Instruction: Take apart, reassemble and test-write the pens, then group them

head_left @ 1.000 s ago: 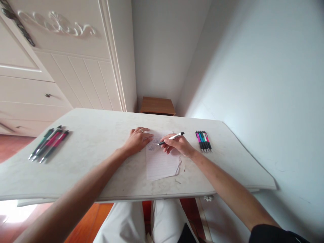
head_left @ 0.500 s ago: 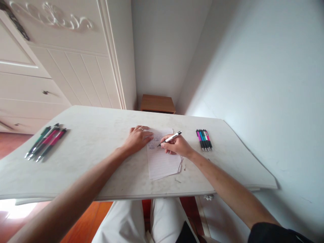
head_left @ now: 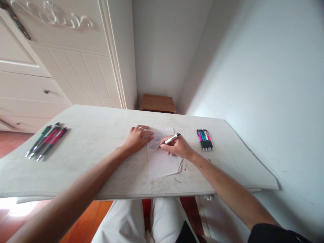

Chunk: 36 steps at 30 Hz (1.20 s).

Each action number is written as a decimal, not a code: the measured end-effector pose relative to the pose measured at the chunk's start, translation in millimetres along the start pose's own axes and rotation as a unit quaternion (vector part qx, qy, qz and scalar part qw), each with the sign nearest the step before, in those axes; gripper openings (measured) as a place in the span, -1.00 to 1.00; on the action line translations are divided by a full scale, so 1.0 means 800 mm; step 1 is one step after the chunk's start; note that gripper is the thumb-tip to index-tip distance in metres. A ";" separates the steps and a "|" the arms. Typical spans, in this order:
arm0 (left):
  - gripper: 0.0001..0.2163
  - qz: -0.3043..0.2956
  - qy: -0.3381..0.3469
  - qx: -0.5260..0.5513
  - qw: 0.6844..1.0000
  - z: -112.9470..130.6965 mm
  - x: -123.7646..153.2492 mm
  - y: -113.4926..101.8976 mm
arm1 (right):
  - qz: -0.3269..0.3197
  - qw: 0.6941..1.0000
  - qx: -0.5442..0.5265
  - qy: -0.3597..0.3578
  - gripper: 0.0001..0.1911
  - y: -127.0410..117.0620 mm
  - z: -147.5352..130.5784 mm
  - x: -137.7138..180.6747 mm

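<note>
A lined sheet of paper (head_left: 164, 165) with a torn right edge lies on the white table; its upper part bears handwriting. My right hand (head_left: 176, 145) grips a white pen (head_left: 172, 138) with black ends, tip down at the writing. Flat across the paper's upper left edge rests my left hand (head_left: 139, 137), fingers spread, a ring on one finger. To the right of my right hand several pens (head_left: 205, 140) with coloured barrels lie side by side in a tight row.
Several more pens (head_left: 47, 141) lie at the left of the table (head_left: 96, 135). Small scraps (head_left: 178, 181) sit near the paper. Beyond the far edge stand a brown wooden box-like piece (head_left: 158, 103) and a white cabinet (head_left: 88, 77). A wall (head_left: 265, 84) borders the right side.
The pen has tilted slightly and its tip has shifted a little within the writing area. My left hand stays in place on the paper.
</note>
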<state>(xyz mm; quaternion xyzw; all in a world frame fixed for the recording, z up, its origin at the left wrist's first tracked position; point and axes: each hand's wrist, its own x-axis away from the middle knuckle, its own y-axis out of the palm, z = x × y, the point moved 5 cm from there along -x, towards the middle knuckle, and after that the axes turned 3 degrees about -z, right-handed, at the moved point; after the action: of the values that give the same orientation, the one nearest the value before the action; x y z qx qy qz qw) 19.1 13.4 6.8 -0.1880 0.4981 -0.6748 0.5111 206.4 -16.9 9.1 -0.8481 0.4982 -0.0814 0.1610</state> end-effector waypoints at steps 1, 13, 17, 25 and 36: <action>-0.69 -0.002 0.000 -0.003 1.000 0.000 0.000 0.000 | 0.005 1.000 0.006 -0.003 -0.76 0.000 -0.002 0.001; -0.70 -0.009 -0.003 -0.016 1.000 0.001 -0.001 0.000 | 0.013 1.000 0.027 -0.003 -0.80 -0.001 -0.013 0.004; -0.69 -0.013 -0.008 -0.029 0.999 0.000 0.000 0.000 | 0.014 1.000 0.025 0.003 -0.78 -0.002 -0.014 0.006; -0.69 -0.019 -0.007 -0.038 0.999 0.001 -0.001 0.000 | 0.063 0.998 -0.005 -0.024 -0.83 -0.008 -0.013 0.000; -0.69 -0.019 -0.005 -0.041 0.999 0.001 0.000 0.001 | 0.037 0.999 0.024 -0.008 -0.81 0.001 -0.010 0.002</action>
<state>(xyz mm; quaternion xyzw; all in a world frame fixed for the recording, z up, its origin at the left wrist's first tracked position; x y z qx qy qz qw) 19.9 12.8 6.6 -0.2217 0.5195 -0.6620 0.4928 203.6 -20.2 16.5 -0.8258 0.5256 -0.0802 0.1883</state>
